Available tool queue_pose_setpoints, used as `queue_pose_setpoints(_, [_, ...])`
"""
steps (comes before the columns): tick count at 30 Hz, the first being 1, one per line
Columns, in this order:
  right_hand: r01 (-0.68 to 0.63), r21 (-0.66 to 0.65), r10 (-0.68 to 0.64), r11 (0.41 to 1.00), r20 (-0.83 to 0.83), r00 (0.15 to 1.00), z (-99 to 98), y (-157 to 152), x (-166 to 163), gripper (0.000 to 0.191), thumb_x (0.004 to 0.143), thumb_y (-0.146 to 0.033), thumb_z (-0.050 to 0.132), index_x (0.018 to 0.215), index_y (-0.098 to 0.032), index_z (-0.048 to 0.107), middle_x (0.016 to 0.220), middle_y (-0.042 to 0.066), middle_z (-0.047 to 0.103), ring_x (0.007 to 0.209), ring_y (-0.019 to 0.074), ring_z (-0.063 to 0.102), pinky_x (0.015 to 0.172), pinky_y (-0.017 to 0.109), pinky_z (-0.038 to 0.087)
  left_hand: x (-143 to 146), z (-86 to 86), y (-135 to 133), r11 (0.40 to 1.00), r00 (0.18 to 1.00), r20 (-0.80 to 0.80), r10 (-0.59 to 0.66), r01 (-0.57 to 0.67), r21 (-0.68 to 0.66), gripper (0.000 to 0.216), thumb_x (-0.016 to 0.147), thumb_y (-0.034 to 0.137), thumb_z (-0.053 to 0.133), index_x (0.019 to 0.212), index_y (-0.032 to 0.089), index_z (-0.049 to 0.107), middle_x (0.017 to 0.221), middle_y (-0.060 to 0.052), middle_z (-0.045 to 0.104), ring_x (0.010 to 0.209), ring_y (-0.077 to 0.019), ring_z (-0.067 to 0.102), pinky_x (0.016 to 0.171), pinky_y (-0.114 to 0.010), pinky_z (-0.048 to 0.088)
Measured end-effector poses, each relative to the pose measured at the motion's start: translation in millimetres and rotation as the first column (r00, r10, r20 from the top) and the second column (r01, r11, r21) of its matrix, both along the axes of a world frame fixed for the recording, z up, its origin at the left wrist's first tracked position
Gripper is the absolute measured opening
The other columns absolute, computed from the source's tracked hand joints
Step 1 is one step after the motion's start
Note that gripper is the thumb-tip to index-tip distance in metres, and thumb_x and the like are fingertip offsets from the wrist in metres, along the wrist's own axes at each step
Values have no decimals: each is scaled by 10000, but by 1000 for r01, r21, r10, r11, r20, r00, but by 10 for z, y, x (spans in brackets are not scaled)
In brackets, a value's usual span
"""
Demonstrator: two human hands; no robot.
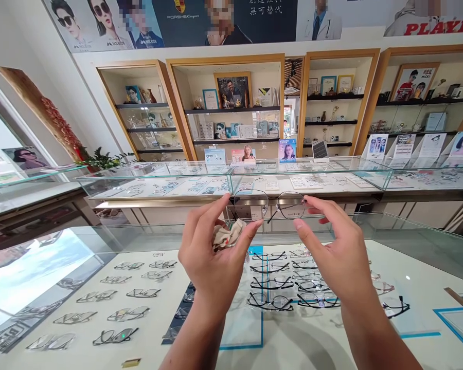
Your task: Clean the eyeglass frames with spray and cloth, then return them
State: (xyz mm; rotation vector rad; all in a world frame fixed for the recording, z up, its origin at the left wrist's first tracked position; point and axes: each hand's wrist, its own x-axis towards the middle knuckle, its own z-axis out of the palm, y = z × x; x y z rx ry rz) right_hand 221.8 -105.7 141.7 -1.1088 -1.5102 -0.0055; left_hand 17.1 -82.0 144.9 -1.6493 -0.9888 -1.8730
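A pair of eyeglasses [251, 205] with thin dark rims is held up in front of me at chest height, lenses facing away. My left hand [212, 252] grips its left end between thumb and fingers, and a crumpled beige cloth [228, 235] is tucked into the same palm. On the other side, my right hand [337, 246] pinches the right end of the frame at the hinge, its thumb near the lower rim. The temple arms are partly hidden behind the lenses and fingers.
Below my hands is a glass display case [146, 339] with rows of eyeglasses, including several dark frames [272, 283]. A blue-edged sheet [457, 329] lies at the right. Further off stands another glass counter [200, 177], with wooden shelves [226, 57] along the wall.
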Motion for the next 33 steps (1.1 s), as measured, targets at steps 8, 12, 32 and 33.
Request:
queue_pose_setpoints(8, [7,44,-6,999,-14,1000,1,5,-4,368,1004,-434,724,1337,-278,717,1244,90,789,1108,300,736,894,497,617,-1,-7,13,1000,1000,5,-8,8,-11,509,852,393,939,1292,233,741,1079,-52,745,780,-159,619,731,-327,563])
queue_pose_setpoints(12, [13,110,-8,994,-44,999,-1,14,-9,378,993,-422,748,1339,-273,721,1232,88,783,1081,289,743,842,465,622,-6,-4,11,998,1000,9,-14,14,-63,500,859,407,930,1283,225,739,1057,-44,758,767,-156,619,733,-320,555])
queue_pose_setpoints(32, [62,304,-50,951,-48,998,0,8,-26,387,983,-304,759,1366,-276,714,1219,80,724,1080,270,707,832,447,637,-8,-78,68,949,992,88,-94,116,-294,485,873,478,894,1266,229,758,1084,-52,805,761,-156,661,692,-290,562])
queue_pose_setpoints(33, [70,329,-60,942,-41,997,2,10,-27,392,979,-291,763,1368,-278,714,1217,79,723,1087,272,704,839,450,640,-8,-84,79,941,990,97,-103,129,-312,492,869,484,895,1270,233,761,1073,-49,806,751,-153,655,690,-288,560])
